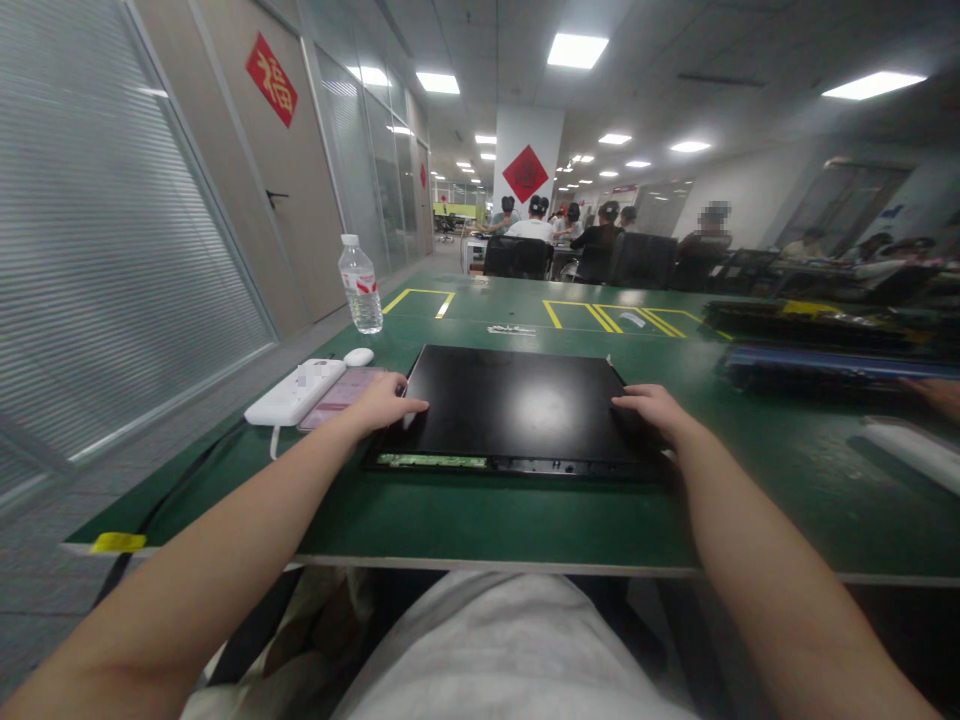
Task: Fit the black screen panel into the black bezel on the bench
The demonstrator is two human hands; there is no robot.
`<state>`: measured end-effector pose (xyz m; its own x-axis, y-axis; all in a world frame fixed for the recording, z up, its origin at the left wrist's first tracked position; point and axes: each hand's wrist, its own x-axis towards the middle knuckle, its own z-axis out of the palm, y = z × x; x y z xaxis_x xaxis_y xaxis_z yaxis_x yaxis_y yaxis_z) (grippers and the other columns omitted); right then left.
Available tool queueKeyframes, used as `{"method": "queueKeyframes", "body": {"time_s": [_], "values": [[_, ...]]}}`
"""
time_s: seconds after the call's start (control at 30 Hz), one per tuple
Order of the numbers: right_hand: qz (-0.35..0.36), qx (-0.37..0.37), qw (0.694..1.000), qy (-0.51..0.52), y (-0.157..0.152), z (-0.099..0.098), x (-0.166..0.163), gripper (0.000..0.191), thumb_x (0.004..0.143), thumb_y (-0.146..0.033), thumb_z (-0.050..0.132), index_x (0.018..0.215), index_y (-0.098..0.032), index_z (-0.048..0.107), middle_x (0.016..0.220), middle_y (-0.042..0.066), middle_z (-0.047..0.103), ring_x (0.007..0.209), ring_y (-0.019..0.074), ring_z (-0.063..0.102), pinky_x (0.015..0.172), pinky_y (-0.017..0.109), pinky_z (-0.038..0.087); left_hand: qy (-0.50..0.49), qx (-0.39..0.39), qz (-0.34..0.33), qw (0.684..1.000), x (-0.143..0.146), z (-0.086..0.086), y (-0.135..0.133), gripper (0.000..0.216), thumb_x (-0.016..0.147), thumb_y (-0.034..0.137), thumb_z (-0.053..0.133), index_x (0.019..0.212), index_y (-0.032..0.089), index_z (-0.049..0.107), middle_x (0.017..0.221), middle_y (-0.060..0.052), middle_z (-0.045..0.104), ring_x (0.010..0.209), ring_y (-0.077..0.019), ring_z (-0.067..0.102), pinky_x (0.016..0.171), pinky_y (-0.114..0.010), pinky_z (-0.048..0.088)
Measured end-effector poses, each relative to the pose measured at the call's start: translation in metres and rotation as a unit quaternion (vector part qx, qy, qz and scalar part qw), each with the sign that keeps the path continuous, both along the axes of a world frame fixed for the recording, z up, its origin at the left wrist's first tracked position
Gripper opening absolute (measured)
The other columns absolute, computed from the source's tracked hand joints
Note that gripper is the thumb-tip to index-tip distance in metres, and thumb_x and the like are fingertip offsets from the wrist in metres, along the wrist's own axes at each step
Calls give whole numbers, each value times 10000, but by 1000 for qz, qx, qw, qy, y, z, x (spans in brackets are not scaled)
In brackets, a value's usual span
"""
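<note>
Pale shirt (517,655), black panel (502,405), "福" sign (272,80).

Position of items on the table (480,525), as observed: the screen (517,400) lies between the person's left hand (381,402) and right hand (656,412), touching both. Left of the left hand: phone (337,396), then power strip (294,393). Beyond the left hand: bottle (361,292). Right of the right hand, well apart: panels (825,365). Beyond both hands, behind the table: chairs (517,257).

White ceiling lights (577,50) shine over black chairs (517,258).
</note>
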<state>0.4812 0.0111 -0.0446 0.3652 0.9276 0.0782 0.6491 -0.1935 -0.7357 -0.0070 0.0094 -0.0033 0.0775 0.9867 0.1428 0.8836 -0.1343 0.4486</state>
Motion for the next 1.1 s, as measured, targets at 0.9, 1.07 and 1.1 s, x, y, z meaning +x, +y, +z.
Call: {"method": "queueKeyframes", "body": {"time_s": [0.9, 1.07, 1.1], "values": [[27, -23, 990, -138, -4, 8, -10, 313, 802, -366, 749, 1039, -171, 807, 1198, 157, 734, 1230, 320, 639, 1068, 391, 470, 94, 27, -39, 994, 1, -4, 2, 436, 797, 496, 638, 995, 120, 739, 1181, -210, 704, 1183, -370, 624, 1008, -404, 513], [2, -17, 996, -87, -9, 12, -15, 376, 798, -340, 741, 1121, -154, 793, 1251, 153, 728, 1209, 314, 657, 1059, 379, 474, 89, 45, -35, 994, -1, -11, 9, 391, 852, 366, 517, 1017, 113, 765, 1202, -197, 716, 1210, -339, 626, 1083, -387, 475], [2, -14, 997, -82, -10, 12, -15, 377, 799, -334, 737, 1125, -152, 793, 1255, 151, 728, 1211, 311, 657, 1062, 375, 471, 88, 48, -33, 994, -2, -12, 11, 395, 845, 328, 501, 1032, 107, 770, 1213, -194, 715, 1213, -330, 628, 1097, -375, 465]]}}
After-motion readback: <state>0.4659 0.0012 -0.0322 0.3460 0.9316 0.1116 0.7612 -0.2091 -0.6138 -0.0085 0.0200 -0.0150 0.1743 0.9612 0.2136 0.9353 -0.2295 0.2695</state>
